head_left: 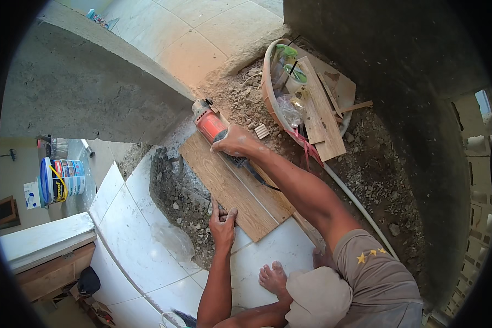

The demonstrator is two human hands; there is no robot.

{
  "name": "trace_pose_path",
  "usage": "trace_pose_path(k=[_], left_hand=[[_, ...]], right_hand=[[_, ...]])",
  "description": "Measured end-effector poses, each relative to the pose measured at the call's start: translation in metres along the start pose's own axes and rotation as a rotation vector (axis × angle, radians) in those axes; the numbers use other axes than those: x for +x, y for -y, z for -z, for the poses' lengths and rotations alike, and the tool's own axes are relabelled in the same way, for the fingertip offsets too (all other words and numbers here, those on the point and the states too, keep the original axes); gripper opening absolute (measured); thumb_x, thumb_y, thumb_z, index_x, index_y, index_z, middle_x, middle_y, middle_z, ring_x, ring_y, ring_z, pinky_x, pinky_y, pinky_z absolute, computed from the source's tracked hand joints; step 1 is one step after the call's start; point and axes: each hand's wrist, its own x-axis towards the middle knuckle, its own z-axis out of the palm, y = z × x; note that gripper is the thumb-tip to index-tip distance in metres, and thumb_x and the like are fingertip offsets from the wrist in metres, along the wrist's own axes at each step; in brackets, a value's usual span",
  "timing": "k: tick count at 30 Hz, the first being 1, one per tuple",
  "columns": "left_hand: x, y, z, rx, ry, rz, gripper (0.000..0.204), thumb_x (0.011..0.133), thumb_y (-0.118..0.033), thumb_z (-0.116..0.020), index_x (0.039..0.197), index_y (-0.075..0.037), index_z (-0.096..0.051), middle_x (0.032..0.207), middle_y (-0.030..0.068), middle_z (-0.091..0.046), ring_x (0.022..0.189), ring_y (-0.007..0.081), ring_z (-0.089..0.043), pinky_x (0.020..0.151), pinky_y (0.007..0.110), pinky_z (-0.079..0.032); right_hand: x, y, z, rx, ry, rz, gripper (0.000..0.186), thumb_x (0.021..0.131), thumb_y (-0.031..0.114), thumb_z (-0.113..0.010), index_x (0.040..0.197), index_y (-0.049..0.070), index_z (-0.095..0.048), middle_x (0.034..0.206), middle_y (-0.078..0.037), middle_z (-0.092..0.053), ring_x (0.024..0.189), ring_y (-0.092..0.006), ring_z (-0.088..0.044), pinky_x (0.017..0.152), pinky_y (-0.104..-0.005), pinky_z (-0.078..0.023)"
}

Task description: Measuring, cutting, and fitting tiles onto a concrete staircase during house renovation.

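Wood-grain tile [232,183] lies flat, half over the rubble pit [177,199], so the cut line hangs free. The left hand [223,224] presses its near edge, fingers spread flat with thumb hooked over, steadying it. The right hand [236,143] is wrapped tight round the red grinder [213,127], which rests on the tile's far end just beyond those fingers. Glossy white floor tiles [131,240] lie beneath and left; past the grinder, dirt, a basin [269,93] of offcuts, rough cement walls [82,93].
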Motion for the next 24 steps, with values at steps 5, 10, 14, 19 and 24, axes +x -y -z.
trace_pose_path(k=[5,10,14,19,24], left_hand=[[-0.0005,-0.0014,0.0005,0.033,0.007,-0.021,0.086,0.089,-0.012,-0.077,0.160,-0.006,-0.031,0.080,-0.0014,-0.051,0.067,0.0076,-0.048,0.060,0.023,-0.045],[-0.0003,-0.0024,0.0012,0.063,0.011,-0.042,0.084,0.090,-0.011,-0.076,0.161,-0.006,-0.030,0.081,-0.0008,-0.053,0.067,0.0075,-0.049,0.061,0.023,-0.046],[0.0003,-0.0022,0.0017,0.023,0.028,-0.020,0.084,0.090,-0.011,-0.075,0.161,-0.006,-0.029,0.081,-0.0007,-0.053,0.067,0.0074,-0.050,0.060,0.023,-0.046],[0.0009,-0.0017,0.0021,0.039,0.030,-0.033,0.084,0.091,-0.011,-0.075,0.161,-0.005,-0.028,0.079,-0.0005,-0.054,0.065,0.0074,-0.050,0.059,0.023,-0.046],[0.0009,-0.0009,0.0019,0.002,0.037,-0.024,0.085,0.091,-0.012,-0.075,0.161,-0.006,-0.028,0.080,-0.0003,-0.054,0.066,0.0077,-0.050,0.059,0.023,-0.047]], right_hand=[[-0.0002,-0.0014,-0.0015,0.013,-0.016,0.013,0.065,0.060,0.042,-0.084,0.106,-0.004,-0.073,0.104,-0.024,-0.073,0.092,-0.0338,-0.073,0.083,-0.0388,-0.056],[-0.0012,-0.0022,-0.0031,0.009,-0.042,0.020,0.064,0.061,0.042,-0.083,0.103,-0.004,-0.073,0.102,-0.023,-0.074,0.092,-0.0334,-0.073,0.082,-0.0389,-0.056],[-0.0015,-0.0046,-0.0027,0.010,-0.042,0.060,0.066,0.063,0.043,-0.087,0.098,-0.011,-0.071,0.094,-0.024,-0.073,0.083,-0.0323,-0.071,0.078,-0.0391,-0.056],[0.0012,-0.0065,-0.0042,0.009,-0.041,0.064,0.064,0.063,0.043,-0.086,0.096,-0.010,-0.071,0.093,-0.024,-0.073,0.082,-0.0320,-0.072,0.077,-0.0387,-0.056],[-0.0002,-0.0063,-0.0051,0.005,-0.043,0.064,0.064,0.062,0.044,-0.086,0.096,-0.008,-0.072,0.092,-0.023,-0.073,0.081,-0.0318,-0.071,0.076,-0.0391,-0.056]])
